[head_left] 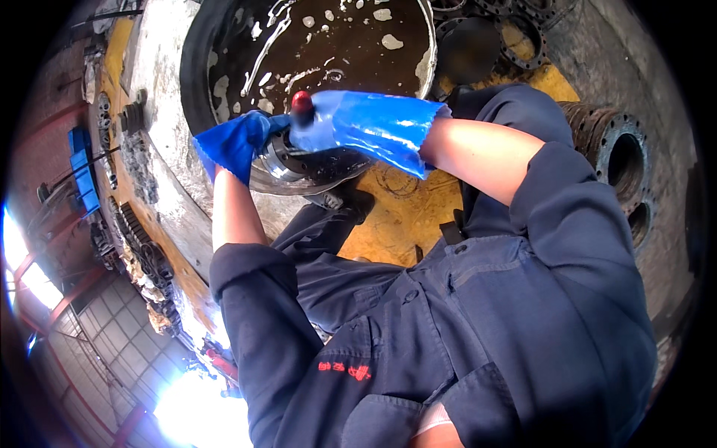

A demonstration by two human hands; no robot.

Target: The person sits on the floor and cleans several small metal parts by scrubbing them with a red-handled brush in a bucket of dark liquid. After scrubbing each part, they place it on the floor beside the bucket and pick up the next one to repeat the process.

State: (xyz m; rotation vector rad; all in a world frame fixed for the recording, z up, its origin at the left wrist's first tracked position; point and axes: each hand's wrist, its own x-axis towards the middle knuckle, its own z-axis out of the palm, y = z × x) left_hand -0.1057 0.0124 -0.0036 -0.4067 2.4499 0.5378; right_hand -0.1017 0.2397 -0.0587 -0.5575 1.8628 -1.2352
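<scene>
A round black tub (pixel 196 82) holds dark brown liquid (pixel 336 48) with patches of pale foam. Over its near rim, a shiny metal flange (pixel 281 166) with bolt holes stands tilted, partly inside the tub. My left hand (pixel 246 140), in a blue rubber glove, grips the flange's left upper edge. Just right of it, my right hand (pixel 317 125), gloved alike, is closed around a tool with a rounded red end (pixel 301 101). That tool's lower part is hidden by the glove and the flange, so its kind does not show.
Several dark ring flanges (pixel 523 41) lie beyond the tub at right. More rusty flanges (pixel 624 157) are stacked beside my right arm. Yellow floor or board (pixel 392 220) shows between my legs. Metal parts (pixel 138 239) line the left, near a blue box (pixel 84 172).
</scene>
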